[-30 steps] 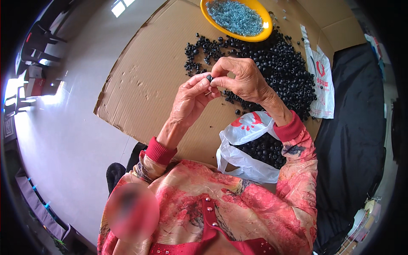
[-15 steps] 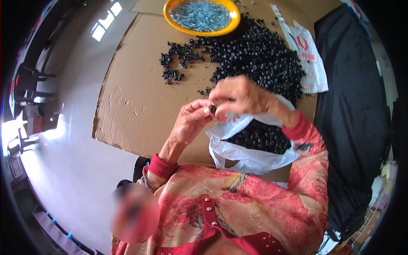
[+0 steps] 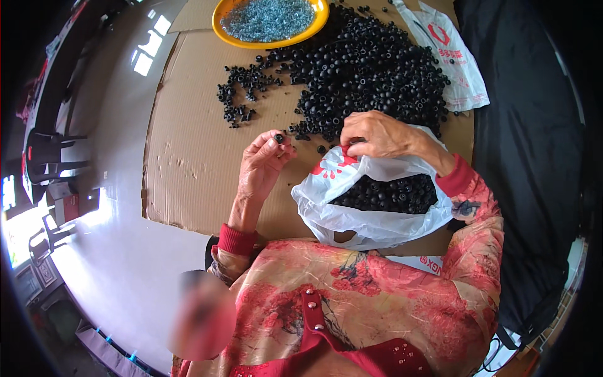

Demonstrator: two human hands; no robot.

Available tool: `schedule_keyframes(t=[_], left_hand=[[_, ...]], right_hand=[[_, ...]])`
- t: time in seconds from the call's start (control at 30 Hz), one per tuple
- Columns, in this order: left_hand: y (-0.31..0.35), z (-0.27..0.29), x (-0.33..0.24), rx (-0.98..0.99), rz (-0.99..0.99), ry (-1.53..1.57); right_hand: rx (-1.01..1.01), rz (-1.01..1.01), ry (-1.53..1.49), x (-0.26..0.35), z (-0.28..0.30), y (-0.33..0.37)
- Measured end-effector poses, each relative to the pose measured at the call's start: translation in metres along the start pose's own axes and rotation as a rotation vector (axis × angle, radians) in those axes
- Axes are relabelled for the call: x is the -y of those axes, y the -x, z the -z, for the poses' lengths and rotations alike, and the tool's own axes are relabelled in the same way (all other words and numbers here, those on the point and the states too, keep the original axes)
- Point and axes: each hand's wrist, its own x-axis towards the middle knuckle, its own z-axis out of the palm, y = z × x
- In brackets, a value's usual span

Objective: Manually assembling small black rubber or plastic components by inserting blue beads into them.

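My left hand [image 3: 262,164] pinches one small black round part [image 3: 278,137] between thumb and fingertips, just above the cardboard sheet [image 3: 188,157]. My right hand [image 3: 380,135] grips the rim of a white plastic bag [image 3: 370,207] that is full of black parts. Behind both hands lies a big heap of black round parts [image 3: 370,69] on the cardboard. A smaller scatter of black parts [image 3: 242,94] lies to its left. A yellow bowl [image 3: 270,19] of small silvery metal pieces stands at the far edge.
A second white plastic bag with red print [image 3: 455,60] lies flat at the far right. Dark cloth [image 3: 534,157] covers the floor on the right. Pale glossy floor [image 3: 107,207] lies to the left, with dark chairs at the far left.
The hands have separated: the left one keeps the black part and has moved left, the right one has dropped to the bag's rim. The view has tilted so the bowl sits higher.
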Motion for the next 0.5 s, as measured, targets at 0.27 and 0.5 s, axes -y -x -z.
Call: schedule_keyframes(t=[0.27, 0.5], left_hand=[[-0.002, 0.009, -0.002, 0.051, 0.026, 0.014], [-0.004, 0.011, -0.002, 0.075, 0.04, 0.062]], right_hand=[[-0.192, -0.131, 0.042, -0.015, 0.043, -0.048], [-0.26, -0.091, 0.254, -0.055, 0.027, -0.112]])
